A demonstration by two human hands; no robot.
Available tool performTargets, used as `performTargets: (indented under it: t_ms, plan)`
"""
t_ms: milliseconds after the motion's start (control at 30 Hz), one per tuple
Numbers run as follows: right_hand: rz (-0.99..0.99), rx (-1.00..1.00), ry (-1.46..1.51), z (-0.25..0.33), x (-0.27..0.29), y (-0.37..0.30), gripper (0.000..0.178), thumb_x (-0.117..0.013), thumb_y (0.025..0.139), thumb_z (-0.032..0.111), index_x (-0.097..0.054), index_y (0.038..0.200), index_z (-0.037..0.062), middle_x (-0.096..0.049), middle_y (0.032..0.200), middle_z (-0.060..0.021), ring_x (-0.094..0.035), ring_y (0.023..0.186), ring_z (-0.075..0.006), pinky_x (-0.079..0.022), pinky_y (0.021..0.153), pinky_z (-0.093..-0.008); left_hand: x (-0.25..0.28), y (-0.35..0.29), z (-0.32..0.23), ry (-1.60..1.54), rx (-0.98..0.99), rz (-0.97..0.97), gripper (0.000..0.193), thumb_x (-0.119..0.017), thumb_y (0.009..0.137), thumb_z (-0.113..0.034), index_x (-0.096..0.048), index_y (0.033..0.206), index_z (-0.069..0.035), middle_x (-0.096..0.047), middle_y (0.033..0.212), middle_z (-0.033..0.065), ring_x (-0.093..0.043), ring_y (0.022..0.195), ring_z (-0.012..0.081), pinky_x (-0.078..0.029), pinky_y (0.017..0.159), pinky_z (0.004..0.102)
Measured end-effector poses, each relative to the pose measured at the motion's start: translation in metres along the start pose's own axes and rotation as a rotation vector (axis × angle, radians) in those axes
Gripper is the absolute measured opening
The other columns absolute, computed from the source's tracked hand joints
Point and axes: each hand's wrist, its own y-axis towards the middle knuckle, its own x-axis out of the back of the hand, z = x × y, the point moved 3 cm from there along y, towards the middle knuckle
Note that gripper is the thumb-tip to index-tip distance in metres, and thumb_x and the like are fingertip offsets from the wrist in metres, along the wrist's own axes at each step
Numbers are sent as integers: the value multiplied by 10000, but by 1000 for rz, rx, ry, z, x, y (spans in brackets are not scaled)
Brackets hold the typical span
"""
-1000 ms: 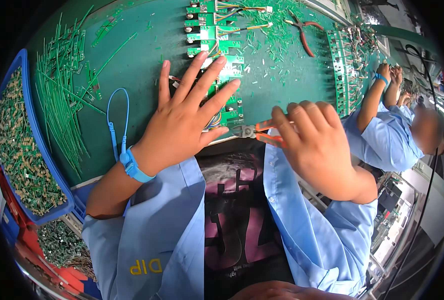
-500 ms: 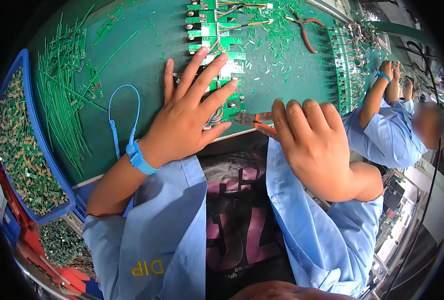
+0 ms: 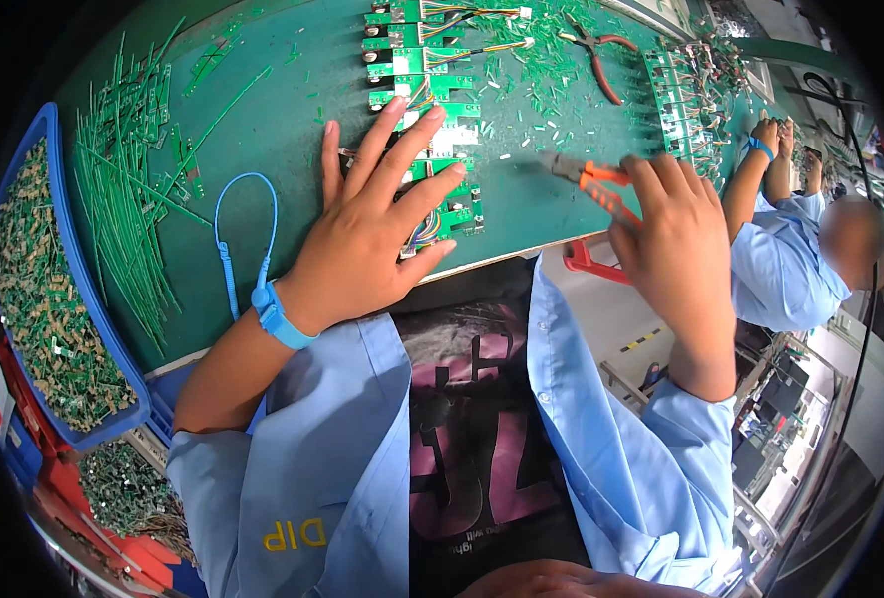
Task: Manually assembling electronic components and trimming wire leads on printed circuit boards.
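A panel of green circuit boards (image 3: 452, 90) with bundles of coloured wires runs from the far edge of the green table to its near edge. Across its near part lies my left hand (image 3: 367, 214), fingers spread and flat, wearing a blue wrist strap (image 3: 281, 317). My right hand (image 3: 676, 234) is closed around the orange handles of a pair of cutting pliers (image 3: 591, 177). The pliers are over the table to the right of the panel, apart from it, with their jaws pointing left.
Green scraps (image 3: 537, 70) litter the table near red-handled pliers (image 3: 599, 60). At left lie thin green strips (image 3: 128, 199) and a blue bin (image 3: 128, 414) full of board pieces. More wired boards (image 3: 676, 110) stand at right, near another person (image 3: 786, 249) in light blue.
My right hand has moved right and away from me with the cutting pliers, off the panel's near end. The panel has shifted slightly left under my left hand, which stays almost in place.
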Motion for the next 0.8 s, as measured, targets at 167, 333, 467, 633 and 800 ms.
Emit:
performTargets:
  t_ms: [167,333,467,633,800]
  plan:
    - [-332,52,126,14,-34,12,534,-855,927,211,-662,1391,34,-685,1401,-144,-677,1161,-322,-519,1029,-425,0,3,2,-12,-6,9,614,-843,887,-262,-658,1466,-177,-321,1842,154,-160,1735,444,-6,1319,783]
    - [216,-212,1293,58,-64,19,235,-832,985,150,-748,1137,-8,-738,866,-59,-630,717,-172,-529,703,-301,-1,6,0,-21,-14,-10,590,-858,870,-242,-669,1425,-173,-328,1837,162,-180,1729,448,-3,1307,796]
    - [167,-197,1150,66,-70,22,121,-795,1004,108,-736,1006,3,-671,703,10,-547,602,-118,-461,583,-267,3,9,-3,-12,-21,-28,582,-873,852,-219,-675,1396,-164,-334,1830,173,-199,1721,454,-11,1288,822]
    - [98,-166,1154,63,-75,32,128,-761,1024,102,-721,927,29,-660,677,14,-544,568,-105,-440,544,-261,6,6,-1,0,-15,15,586,-853,882,-240,-661,1432,-180,-318,1834,191,-200,1714,479,-12,1270,845]
    - [484,-303,1810,59,-102,35,221,-732,1043,148,-695,849,49,-658,673,-8,-562,539,-113,-449,535,-269,1,4,-2,45,-46,-30,578,-841,920,-346,-654,1448,-201,-308,1839,187,-188,1717,483,-4,1270,848]
